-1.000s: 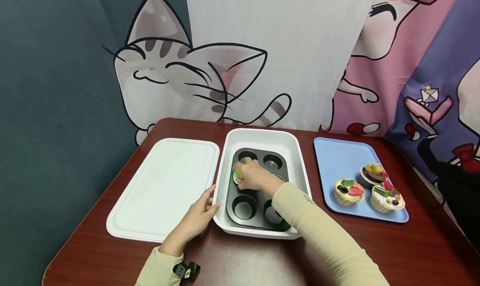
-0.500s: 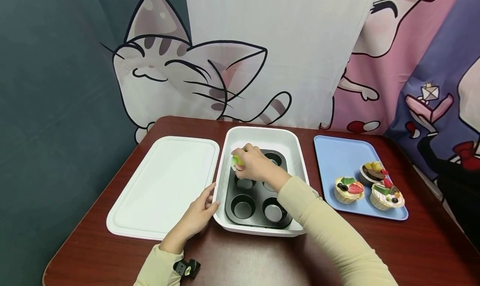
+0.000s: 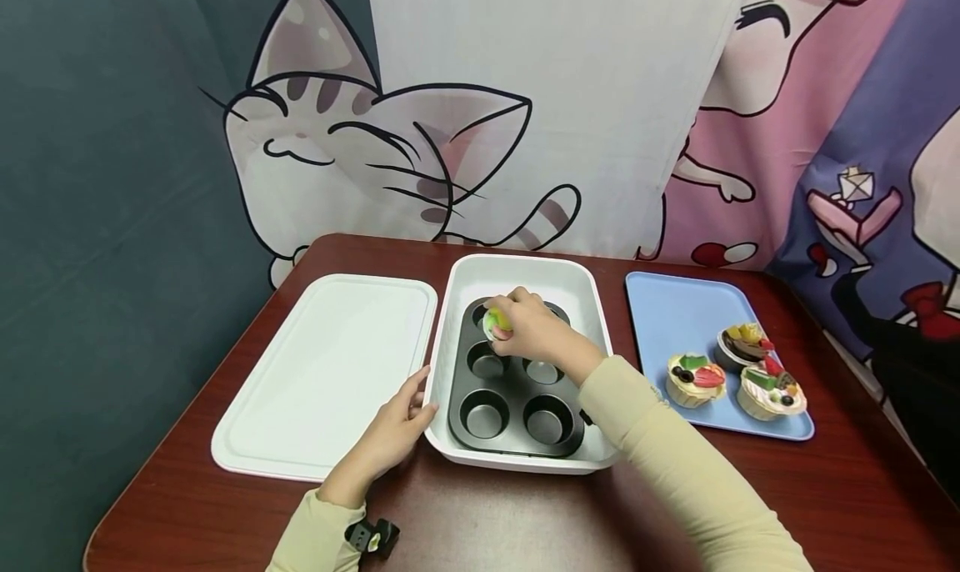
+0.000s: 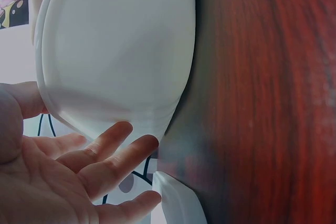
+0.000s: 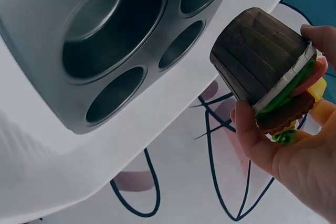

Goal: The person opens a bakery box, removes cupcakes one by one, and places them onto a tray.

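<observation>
My right hand point(image 3: 532, 326) pinches a toy cupcake point(image 5: 262, 56) between thumb and fingers, above the upper left of the dark muffin tin point(image 3: 517, 388). In the right wrist view the cupcake is tilted on its side, its dark brown cup facing the tin and its green, pink and yellow toppings facing my palm. The tin lies inside a deep white tub point(image 3: 461, 284). My left hand point(image 3: 397, 426) rests against the tub's left wall, with relaxed fingers along the outside and the thumb at the rim. The tin's wells in plain view hold nothing.
Left of the tub lies a flat white board point(image 3: 322, 372). A blue tray point(image 3: 675, 305) on the right bears three toy cupcakes: one with a strawberry point(image 3: 695, 380), one chocolate point(image 3: 742, 347), one cream-topped point(image 3: 772, 391). All stand on a reddish-brown table point(image 3: 487, 522) before a printed curtain.
My right hand lifts the cupcake from the left middle of the tin toward its upper left corner, then shifts slightly right. My left hand stays at the tub's wall.
</observation>
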The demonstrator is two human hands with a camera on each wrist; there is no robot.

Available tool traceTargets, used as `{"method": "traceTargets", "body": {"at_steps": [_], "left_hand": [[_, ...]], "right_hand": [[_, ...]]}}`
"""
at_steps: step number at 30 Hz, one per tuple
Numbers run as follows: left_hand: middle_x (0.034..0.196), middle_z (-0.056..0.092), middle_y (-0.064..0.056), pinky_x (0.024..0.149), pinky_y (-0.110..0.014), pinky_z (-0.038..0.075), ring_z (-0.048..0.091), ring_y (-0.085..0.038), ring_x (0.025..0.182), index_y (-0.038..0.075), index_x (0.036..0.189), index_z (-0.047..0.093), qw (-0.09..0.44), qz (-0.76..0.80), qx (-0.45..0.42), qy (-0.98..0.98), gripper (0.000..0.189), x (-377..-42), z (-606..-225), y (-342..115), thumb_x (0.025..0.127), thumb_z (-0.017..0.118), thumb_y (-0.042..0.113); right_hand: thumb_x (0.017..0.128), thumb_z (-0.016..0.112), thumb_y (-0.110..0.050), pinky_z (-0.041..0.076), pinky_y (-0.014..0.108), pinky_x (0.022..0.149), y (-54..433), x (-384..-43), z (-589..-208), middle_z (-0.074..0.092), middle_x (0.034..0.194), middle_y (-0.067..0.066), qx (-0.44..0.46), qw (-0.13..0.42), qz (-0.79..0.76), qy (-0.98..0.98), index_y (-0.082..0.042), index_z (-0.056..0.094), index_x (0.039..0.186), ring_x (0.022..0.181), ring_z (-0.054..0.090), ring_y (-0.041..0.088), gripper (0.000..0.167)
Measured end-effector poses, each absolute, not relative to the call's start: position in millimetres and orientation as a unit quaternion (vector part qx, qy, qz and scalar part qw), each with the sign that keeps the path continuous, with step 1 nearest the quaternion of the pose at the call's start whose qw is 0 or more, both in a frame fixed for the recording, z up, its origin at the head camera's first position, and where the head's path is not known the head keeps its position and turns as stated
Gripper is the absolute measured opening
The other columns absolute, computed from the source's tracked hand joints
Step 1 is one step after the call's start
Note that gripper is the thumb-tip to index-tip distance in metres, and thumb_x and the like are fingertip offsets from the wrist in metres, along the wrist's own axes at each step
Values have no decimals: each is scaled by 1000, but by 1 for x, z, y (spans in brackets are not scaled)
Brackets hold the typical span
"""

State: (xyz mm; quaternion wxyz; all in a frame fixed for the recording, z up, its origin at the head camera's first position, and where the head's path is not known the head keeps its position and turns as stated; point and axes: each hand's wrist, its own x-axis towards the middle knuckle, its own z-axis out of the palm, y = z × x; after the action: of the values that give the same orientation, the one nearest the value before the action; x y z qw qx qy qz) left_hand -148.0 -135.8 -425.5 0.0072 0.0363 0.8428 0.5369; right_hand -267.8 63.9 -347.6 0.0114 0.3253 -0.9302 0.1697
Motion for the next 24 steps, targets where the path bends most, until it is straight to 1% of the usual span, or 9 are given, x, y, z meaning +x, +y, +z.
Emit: {"method": "traceTargets", "body": {"at_steps": [6, 14, 24], "left_hand": [[105, 57, -18, 78, -40, 42, 59, -20, 83, 5, 134, 30, 6, 535, 38, 844, 52, -148, -426, -136, 86, 51, 6], [104, 57, -17, 77, -39, 43, 60, -20, 82, 5, 134, 30, 4, 533, 35, 845, 53, -148, -426, -135, 86, 51, 6], [105, 57, -18, 78, -40, 43, 59, -19, 83, 4, 134, 30, 2, 525, 39, 850, 53, -148, -426, -136, 86, 51, 7]], "right_hand": [[69, 67, -22, 41, 36, 68, 73, -269, -345, 46, 103, 16, 321, 27, 174, -930, -11, 52, 118, 83, 45, 29, 52], [71, 65, -21, 41, 37, 68, 86, -270, -340, 46, 103, 17, 315, 31, 198, -928, -10, 53, 116, 85, 44, 28, 49], [70, 67, -22, 41, 39, 72, 106, -273, -337, 45, 109, 20, 298, 34, 206, -931, -9, 51, 119, 89, 44, 31, 53]]}}
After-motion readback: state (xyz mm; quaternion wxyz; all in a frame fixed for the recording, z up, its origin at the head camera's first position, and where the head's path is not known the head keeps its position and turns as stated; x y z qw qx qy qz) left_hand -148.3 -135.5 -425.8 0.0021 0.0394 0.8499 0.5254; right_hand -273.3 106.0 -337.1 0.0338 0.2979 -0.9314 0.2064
